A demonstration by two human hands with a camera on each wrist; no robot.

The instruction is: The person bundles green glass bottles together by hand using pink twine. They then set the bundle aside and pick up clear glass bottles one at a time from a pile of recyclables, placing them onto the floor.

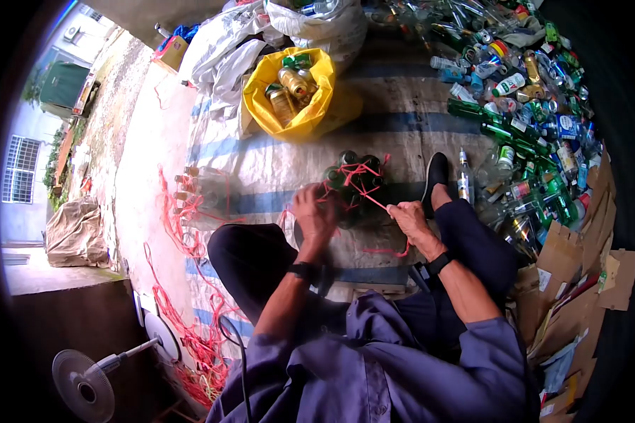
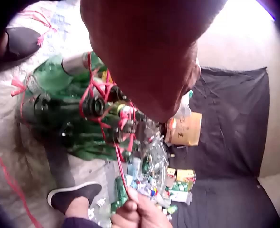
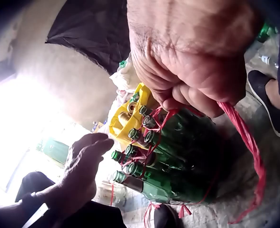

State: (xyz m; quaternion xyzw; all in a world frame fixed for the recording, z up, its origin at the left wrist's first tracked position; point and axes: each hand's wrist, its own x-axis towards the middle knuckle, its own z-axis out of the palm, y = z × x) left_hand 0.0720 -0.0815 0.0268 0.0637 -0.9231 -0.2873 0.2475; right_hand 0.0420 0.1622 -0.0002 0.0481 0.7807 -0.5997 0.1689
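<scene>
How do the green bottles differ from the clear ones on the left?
The green bottles are dark; the clear bottles are colourless. Red string crosses the green bottles' necks and runs to the right hand, while the clear bottles sit untouched. Both are bunched close together.

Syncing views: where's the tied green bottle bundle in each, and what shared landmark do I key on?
Head: bottle bundle just above centre, between the hands.
Left wrist: bottle bundle left of centre, necks toward the middle.
Right wrist: bottle bundle lower centre to right, necks pointing left.
Shared landmark: red twine laced round the necks.
</scene>
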